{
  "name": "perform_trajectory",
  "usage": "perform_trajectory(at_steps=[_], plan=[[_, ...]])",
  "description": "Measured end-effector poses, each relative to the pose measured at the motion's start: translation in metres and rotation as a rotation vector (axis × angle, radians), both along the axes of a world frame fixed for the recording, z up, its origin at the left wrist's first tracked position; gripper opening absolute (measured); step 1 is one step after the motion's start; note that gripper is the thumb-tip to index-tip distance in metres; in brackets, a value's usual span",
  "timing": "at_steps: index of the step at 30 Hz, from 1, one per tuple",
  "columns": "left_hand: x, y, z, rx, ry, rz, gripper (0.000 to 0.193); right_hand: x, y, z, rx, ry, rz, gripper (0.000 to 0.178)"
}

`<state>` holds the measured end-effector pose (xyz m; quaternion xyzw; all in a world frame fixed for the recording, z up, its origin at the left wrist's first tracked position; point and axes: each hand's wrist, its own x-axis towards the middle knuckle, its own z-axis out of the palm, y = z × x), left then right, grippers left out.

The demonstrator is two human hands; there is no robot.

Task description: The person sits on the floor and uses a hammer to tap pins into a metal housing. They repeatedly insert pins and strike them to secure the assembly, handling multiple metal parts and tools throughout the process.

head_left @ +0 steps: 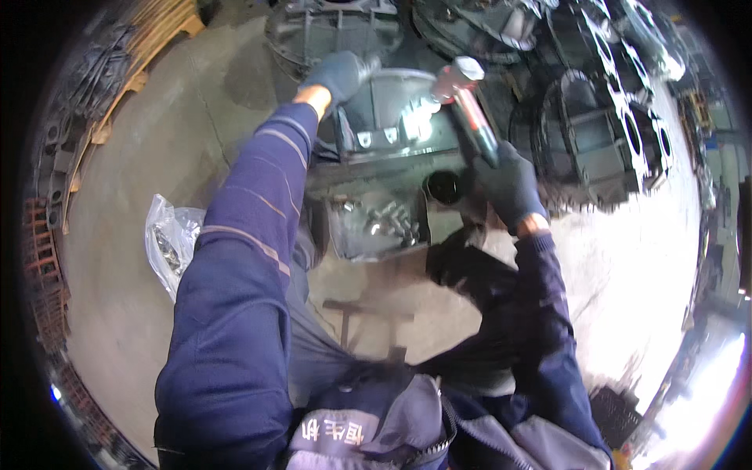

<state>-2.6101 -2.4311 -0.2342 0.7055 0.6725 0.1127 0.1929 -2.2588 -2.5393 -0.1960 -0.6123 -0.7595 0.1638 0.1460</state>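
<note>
My right hand (507, 186), in a dark grey glove, is wrapped round the handle of a mallet (473, 116). The mallet has a red body and a pale head end, and its head is raised over the right side of a grey cast metal housing (376, 106). At the housing's left upper edge is my gloved left hand (338, 76), its fingers closed. Something pale shows at its fingertips, too blurred to name. Nearer to me, below the housing, a shallow tray (345, 249) contains several small shiny metal parts (392, 223).
A dark round cup (444, 188) stands right of the tray. Large ribbed castings (580, 129) crowd the upper right, and another (329, 35) lies beyond my left hand. A clear plastic bag (160, 223) of small parts rests on the floor at left, below a wooden pallet (157, 35).
</note>
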Motion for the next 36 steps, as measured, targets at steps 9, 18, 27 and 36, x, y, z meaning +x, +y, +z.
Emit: perform_trajectory(at_steps=[9, 18, 27, 36], plan=[[0.003, -0.005, -0.005, 0.01, -0.094, 0.12, 0.074, -0.014, 0.01, 0.114, 0.384, 0.739, -0.11, 0.017], [0.0, 0.002, 0.001, -0.08, -0.062, 0.039, 0.072, 0.02, 0.017, 0.052, 0.158, -0.047, 0.076, 0.032], [0.003, -0.007, -0.004, -0.033, -0.083, 0.106, 0.069, -0.023, 0.018, 0.048, 0.813, 0.337, 0.003, 0.013], [0.006, -0.011, -0.003, 0.024, -0.075, 0.113, 0.06, 0.029, 0.042, 0.102, 0.298, 0.324, 0.026, 0.021]])
